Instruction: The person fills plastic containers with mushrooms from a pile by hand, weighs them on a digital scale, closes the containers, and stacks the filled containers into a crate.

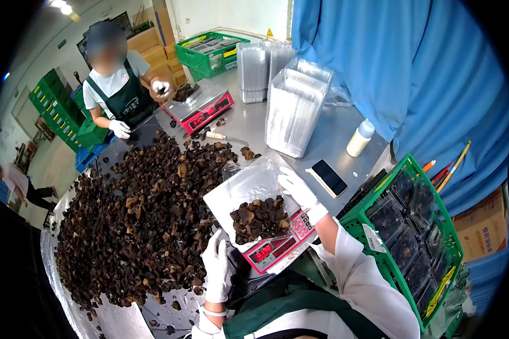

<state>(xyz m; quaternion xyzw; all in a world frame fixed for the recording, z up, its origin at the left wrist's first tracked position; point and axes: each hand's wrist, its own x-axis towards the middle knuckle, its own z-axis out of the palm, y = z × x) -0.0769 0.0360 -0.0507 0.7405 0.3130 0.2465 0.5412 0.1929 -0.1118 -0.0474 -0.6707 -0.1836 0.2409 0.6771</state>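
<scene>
A red digital scale [274, 248] with a lit display stands in front of me. On it lies an open clear plastic box [254, 183] holding dark brown mushroom-like pieces [260, 220]. My right hand [297, 189], in a white glove, rests at the box's right edge with its fingers stretched out. My left hand [218, 268], also gloved, is left of the scale beside the pile, fingers extended upward; nothing shows in it. A large heap of dark dried pieces [141, 214] spreads over the table to the left.
A co-worker [116, 93] stands across the table near a second red scale [201, 113]. Stacked clear boxes [297, 107], a bottle [360, 138] and a phone [327, 178] stand or lie beyond my scale. A green crate [407, 237] of packed boxes is at the right.
</scene>
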